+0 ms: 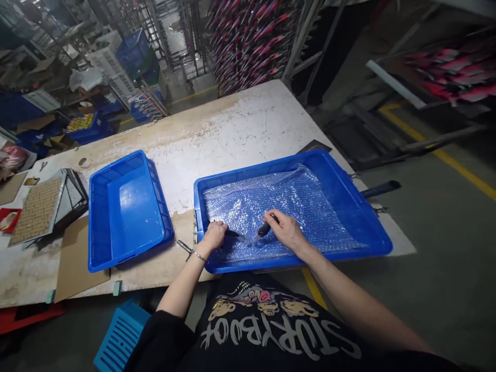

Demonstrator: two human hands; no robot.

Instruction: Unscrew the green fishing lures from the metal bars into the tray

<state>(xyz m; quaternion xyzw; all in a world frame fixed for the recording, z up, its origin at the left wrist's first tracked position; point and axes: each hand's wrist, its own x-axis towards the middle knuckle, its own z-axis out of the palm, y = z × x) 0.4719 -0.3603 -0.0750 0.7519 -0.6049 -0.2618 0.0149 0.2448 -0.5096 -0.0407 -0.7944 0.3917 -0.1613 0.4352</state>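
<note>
A: In the head view, where are the hands working?
B: Lower centre of the frame, over bubble wrap [287, 206] inside the larger blue tray [351, 206], on the bench [240, 129].
A: Holding what?
B: The right hand [285, 230] has its fingers closed round a slim dark-handled object [265, 228], angled down towards the wrap. The left hand [214, 236] is curled over a second dark object [233, 234] at the wrap's lower left; I can't tell whether it grasps or just presses.
A: How far along?
B: Early, I'd judge. The wrap is spread across most of the tray floor, and I make out only those two dark pieces on or over it. How much remains, the view doesn't settle.
A: Anything hidden?
B: The fingers cover much of both pieces, and glare off the wrap blurs their ends. The coloured pieces on the rack [251, 46], upper centre, are smeared, and the right forearm runs towards the dark lower edge.
</note>
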